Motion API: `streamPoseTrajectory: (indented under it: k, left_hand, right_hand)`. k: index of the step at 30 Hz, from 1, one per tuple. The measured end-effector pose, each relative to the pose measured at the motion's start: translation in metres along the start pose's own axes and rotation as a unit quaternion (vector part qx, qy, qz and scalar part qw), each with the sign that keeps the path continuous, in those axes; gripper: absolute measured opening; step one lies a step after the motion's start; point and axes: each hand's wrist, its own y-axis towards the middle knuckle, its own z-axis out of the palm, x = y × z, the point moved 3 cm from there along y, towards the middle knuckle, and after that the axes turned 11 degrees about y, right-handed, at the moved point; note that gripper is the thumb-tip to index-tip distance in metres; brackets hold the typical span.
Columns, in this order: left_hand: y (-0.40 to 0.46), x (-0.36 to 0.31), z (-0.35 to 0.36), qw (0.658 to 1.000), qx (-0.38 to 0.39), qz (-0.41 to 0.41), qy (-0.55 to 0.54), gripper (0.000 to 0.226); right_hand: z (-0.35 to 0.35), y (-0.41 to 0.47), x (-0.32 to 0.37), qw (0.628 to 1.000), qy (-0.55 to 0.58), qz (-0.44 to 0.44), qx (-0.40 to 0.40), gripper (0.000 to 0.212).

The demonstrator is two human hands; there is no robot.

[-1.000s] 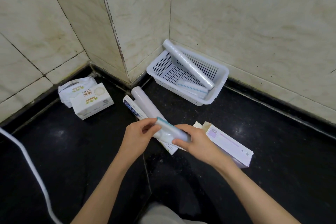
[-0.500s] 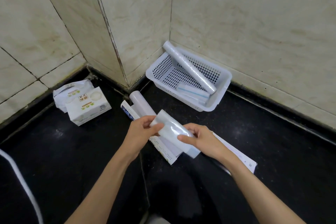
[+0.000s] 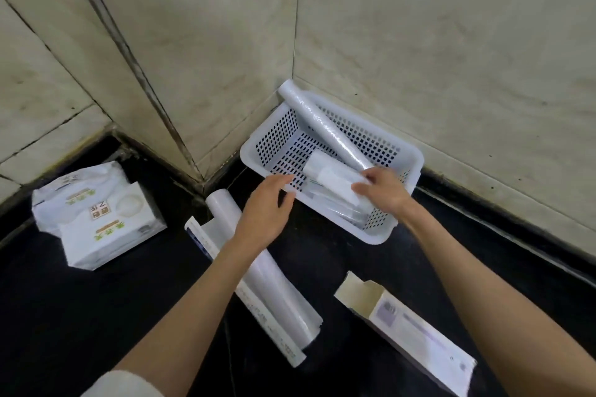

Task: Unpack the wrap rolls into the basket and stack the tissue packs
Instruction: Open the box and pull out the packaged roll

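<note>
Okay, quick pass, head view only.
Setting: black floor in a corner of pale tiled walls.
Basket: white perforated basket on the floor, pushed into the wall corner.
Long roll: long wrap roll lies slanted in the basket, its upper end propped on the far rim and poking out, its lower end down near the right hand.
Short roll: short white roll is inside the basket, over the near side, on top of a flat clear pack whose contents I cannot make out.
Right hand: right hand is over the basket with fingers and thumb curled onto the near end of the short roll; it looks like a light grip.
Left hand: left hand is spread flat with fingers loosely extended, holding nothing, fingertips at the near-left rim of the basket.
Floor roll: another long roll lies on the floor under the left forearm, resting on a flattened printed box.
Open box: opened carton lies on the floor near the right forearm, flaps open at the end nearer the basket, nothing visible inside.
Tissue packs: two white tissue packs sit by the left wall, well apart from the basket; the near one overlaps the far one and leans on it, not squarely stacked.
Sleeve: pale sleeve edge at the bottom left.
</note>
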Motion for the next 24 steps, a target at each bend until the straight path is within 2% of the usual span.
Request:
streamPoseTrajectory:
  k: [3, 6, 9, 14, 17, 20, 24]
  left_hand:
    - [-0.004, 0.009, 0.020, 0.980, 0.031, 0.117, 0.160, 0.038]
    - [-0.008, 0.014, 0.027, 0.964, 0.039, 0.142, 0.220, 0.042]
    - [-0.008, 0.015, 0.027, 0.963, 0.035, 0.148, 0.223, 0.045]
    - [-0.008, 0.020, 0.027, 0.961, 0.064, 0.147, 0.227, 0.050]
    - [-0.008, 0.022, 0.025, 0.957, 0.088, 0.147, 0.235, 0.052]
    - [-0.015, 0.021, 0.015, 0.968, 0.084, 0.124, 0.203, 0.047]
    - [-0.051, 0.031, -0.005, 0.991, 0.023, 0.063, 0.119, 0.042]
  right_hand:
    - [0.016, 0.018, -0.020, 0.999, -0.038, 0.028, 0.026, 0.032]
    - [0.027, 0.027, -0.030, 0.995, -0.080, 0.036, 0.042, 0.028]
    - [0.031, 0.031, -0.030, 0.983, -0.180, 0.015, 0.031, 0.024]
    - [0.036, 0.030, -0.027, 0.963, -0.268, -0.019, 0.008, 0.034]
    - [0.033, 0.023, -0.022, 0.964, -0.266, -0.006, 0.004, 0.040]
    - [0.029, 0.007, -0.011, 0.968, -0.248, -0.020, -0.017, 0.042]
    - [0.040, -0.038, 0.015, 0.975, -0.153, -0.134, -0.083, 0.036]
